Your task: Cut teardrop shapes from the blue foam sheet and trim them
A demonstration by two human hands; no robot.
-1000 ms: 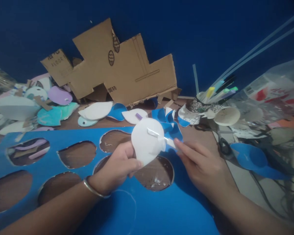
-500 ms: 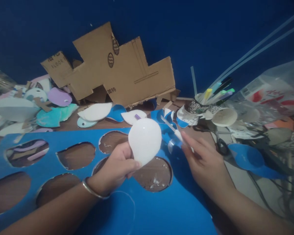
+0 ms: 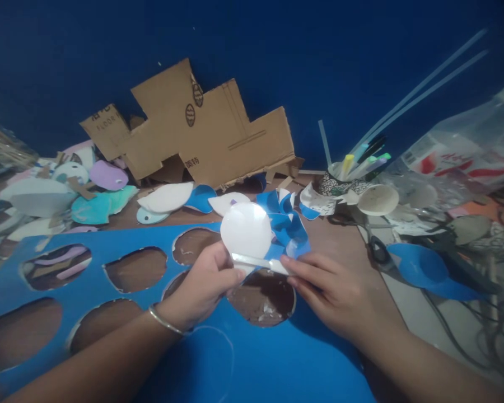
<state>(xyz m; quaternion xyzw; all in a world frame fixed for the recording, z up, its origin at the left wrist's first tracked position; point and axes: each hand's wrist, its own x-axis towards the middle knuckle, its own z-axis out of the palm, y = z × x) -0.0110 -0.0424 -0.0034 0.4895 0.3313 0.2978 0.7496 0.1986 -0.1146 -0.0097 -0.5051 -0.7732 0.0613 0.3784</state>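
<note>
A smooth white teardrop-shaped cutout (image 3: 246,229) is pinched at its narrow lower end by my left hand (image 3: 205,282), thumb on top. My right hand (image 3: 323,280) grips a craft knife (image 3: 279,267) by its white handle. The knife's blade lies across the lower part of the cutout, close to my left thumb; whether it touches the surface I cannot tell. Beneath both hands is a blue sheet (image 3: 269,358) with several rounded holes cut through it. White scraps lie in the hole right below the cutout.
Blue offcuts (image 3: 288,221) lie just behind the cutout. Brown cardboard (image 3: 218,134) leans on the dark blue wall. Painted cutouts (image 3: 105,204) are piled at left. A patterned cup (image 3: 334,183) of markers, black scissors (image 3: 378,250), plastic bags (image 3: 453,151) and cables are at right.
My right hand has moved left and down, bringing the knife from beside the cutout to across its lower part. My left hand keeps its pinch, and the view has shifted slightly.
</note>
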